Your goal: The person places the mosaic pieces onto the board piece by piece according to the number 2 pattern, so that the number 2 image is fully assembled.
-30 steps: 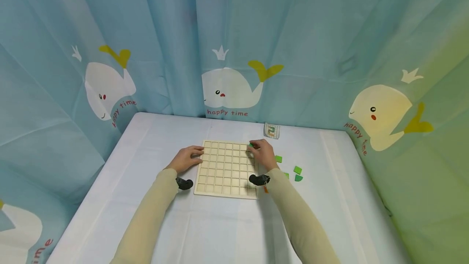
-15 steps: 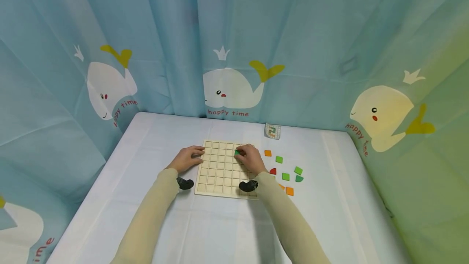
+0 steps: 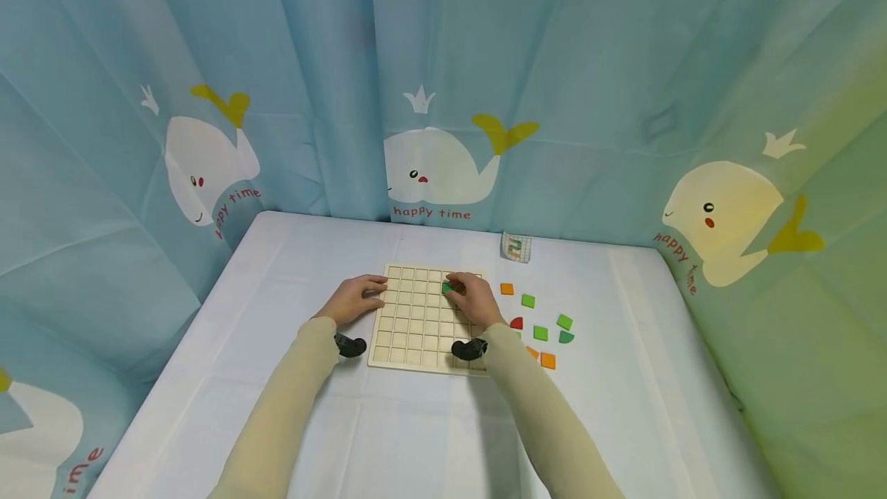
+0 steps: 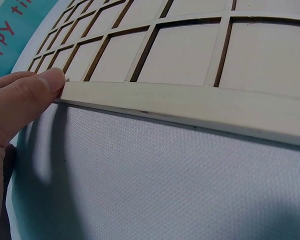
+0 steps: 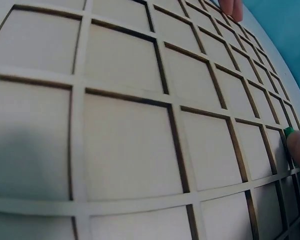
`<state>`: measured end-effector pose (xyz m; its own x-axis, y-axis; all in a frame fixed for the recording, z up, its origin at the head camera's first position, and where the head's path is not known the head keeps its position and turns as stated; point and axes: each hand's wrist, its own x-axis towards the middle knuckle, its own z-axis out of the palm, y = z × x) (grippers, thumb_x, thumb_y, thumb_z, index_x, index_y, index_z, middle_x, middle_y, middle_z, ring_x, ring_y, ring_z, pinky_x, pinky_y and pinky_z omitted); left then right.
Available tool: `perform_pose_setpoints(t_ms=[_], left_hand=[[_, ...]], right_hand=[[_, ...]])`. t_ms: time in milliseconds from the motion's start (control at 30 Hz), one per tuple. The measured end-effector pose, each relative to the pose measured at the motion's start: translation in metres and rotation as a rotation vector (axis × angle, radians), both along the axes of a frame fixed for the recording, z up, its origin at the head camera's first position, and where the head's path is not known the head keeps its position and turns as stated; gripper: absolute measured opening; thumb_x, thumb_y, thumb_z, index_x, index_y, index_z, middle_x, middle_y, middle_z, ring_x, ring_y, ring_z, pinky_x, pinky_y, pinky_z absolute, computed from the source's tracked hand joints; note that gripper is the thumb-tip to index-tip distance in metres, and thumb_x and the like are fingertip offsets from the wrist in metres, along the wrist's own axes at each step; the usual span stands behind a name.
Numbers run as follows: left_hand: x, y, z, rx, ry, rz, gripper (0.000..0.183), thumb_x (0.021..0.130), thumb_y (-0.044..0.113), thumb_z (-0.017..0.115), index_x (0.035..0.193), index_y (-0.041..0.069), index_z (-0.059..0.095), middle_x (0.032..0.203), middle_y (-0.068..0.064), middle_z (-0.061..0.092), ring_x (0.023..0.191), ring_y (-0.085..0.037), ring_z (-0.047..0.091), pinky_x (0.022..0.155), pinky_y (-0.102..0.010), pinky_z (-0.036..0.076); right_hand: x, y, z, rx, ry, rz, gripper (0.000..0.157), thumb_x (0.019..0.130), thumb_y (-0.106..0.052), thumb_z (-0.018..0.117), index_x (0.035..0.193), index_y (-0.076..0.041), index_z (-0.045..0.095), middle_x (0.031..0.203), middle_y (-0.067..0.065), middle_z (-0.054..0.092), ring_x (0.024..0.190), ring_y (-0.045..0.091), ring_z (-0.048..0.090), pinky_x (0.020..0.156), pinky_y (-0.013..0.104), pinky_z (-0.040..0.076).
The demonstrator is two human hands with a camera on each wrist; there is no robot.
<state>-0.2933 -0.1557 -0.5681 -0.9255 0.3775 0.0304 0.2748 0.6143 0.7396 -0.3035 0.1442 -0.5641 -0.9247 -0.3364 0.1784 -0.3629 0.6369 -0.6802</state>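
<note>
A pale wooden grid board (image 3: pixel 416 322) with square cells lies on the white table. My left hand (image 3: pixel 349 300) rests at its left edge, fingers reaching onto the rim; in the left wrist view the thumb (image 4: pixel 51 80) touches the raised border (image 4: pixel 155 102). Over the upper right part of the grid, my right hand (image 3: pixel 475 300) pinches a small dark green tile (image 3: pixel 446 288) between thumb and fingers. Only a sliver of that green tile (image 5: pixel 289 131) shows in the right wrist view, at the thumb's tip, down at a cell; its full shape is hidden.
Right of the board lie several loose tiles: an orange square (image 3: pixel 507 289), light green squares (image 3: pixel 540 333), a red quarter-round (image 3: pixel 517 323), a dark green quarter-round (image 3: pixel 566 337) and another orange square (image 3: pixel 548 360). A small printed card (image 3: pixel 516 248) lies near the back edge, before the whale-print curtain.
My right hand has moved left with the green tile from the board's upper right corner to a cell further in, then stayed nearly still. My left hand has kept its place.
</note>
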Motion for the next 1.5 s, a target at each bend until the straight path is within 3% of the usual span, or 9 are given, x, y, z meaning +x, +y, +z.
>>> perform_pose_setpoints(t_ms=[567,767,867,1000,1167,1333,1500], left_hand=[[0.004,0.002,0.002,-0.004,0.002,0.000,0.043,0.091,0.020,0.072,0.129,0.002,0.064,0.142,-0.008,0.053,0.137,-0.032,0.041,0.116,-0.047,0.034],[0.005,0.002,0.004,-0.013,0.001,-0.004,0.043,0.091,0.020,0.071,0.130,0.001,0.063,0.143,-0.009,0.052,0.137,-0.032,0.041,0.117,-0.047,0.034],[0.004,0.001,0.004,-0.014,-0.002,-0.004,0.044,0.091,0.020,0.071,0.130,0.001,0.063,0.143,-0.009,0.052,0.137,-0.032,0.041,0.117,-0.047,0.033],[0.002,0.000,0.004,-0.020,0.009,-0.012,0.044,0.091,0.021,0.071,0.130,0.001,0.063,0.143,-0.009,0.052,0.137,-0.032,0.041,0.117,-0.047,0.034],[0.001,-0.001,0.004,-0.019,0.015,-0.016,0.044,0.091,0.022,0.072,0.128,0.001,0.064,0.142,-0.010,0.053,0.136,-0.033,0.042,0.116,-0.048,0.034],[0.001,0.000,0.004,-0.029,0.008,-0.005,0.043,0.090,0.021,0.072,0.128,0.002,0.064,0.142,-0.009,0.053,0.136,-0.032,0.042,0.117,-0.047,0.034],[0.001,0.002,0.004,-0.028,0.005,-0.004,0.043,0.090,0.021,0.072,0.128,0.003,0.065,0.142,-0.008,0.053,0.137,-0.031,0.042,0.117,-0.046,0.033]], right_hand=[[0.003,0.011,0.002,-0.063,-0.012,-0.047,0.036,0.094,-0.014,0.067,0.128,-0.001,0.063,0.113,0.012,0.067,0.101,0.027,0.064,0.088,0.041,0.057],[-0.002,0.054,0.008,-0.083,0.034,-0.165,0.039,0.096,-0.022,0.066,0.128,-0.002,0.063,0.117,0.016,0.066,0.102,0.031,0.065,0.087,0.044,0.058],[-0.006,0.084,0.012,-0.053,0.003,-0.234,0.044,0.096,-0.027,0.065,0.131,-0.001,0.061,0.122,0.019,0.064,0.107,0.035,0.063,0.091,0.048,0.056],[-0.003,0.120,0.019,0.066,-0.089,-0.275,0.056,0.096,-0.032,0.063,0.140,0.001,0.052,0.136,0.024,0.054,0.121,0.042,0.054,0.104,0.055,0.046],[0.003,0.148,0.021,0.214,-0.183,-0.255,0.066,0.095,-0.035,0.063,0.147,0.000,0.042,0.147,0.025,0.042,0.135,0.044,0.038,0.113,0.059,0.032],[0.008,0.154,0.014,0.235,-0.170,-0.186,0.066,0.092,-0.033,0.069,0.144,0.000,0.046,0.148,0.022,0.043,0.139,0.044,0.033,0.116,0.058,0.028],[0.010,0.152,0.010,0.226,-0.159,-0.167,0.059,0.091,-0.032,0.071,0.139,-0.001,0.054,0.147,0.019,0.046,0.139,0.043,0.032,0.115,0.059,0.028]])
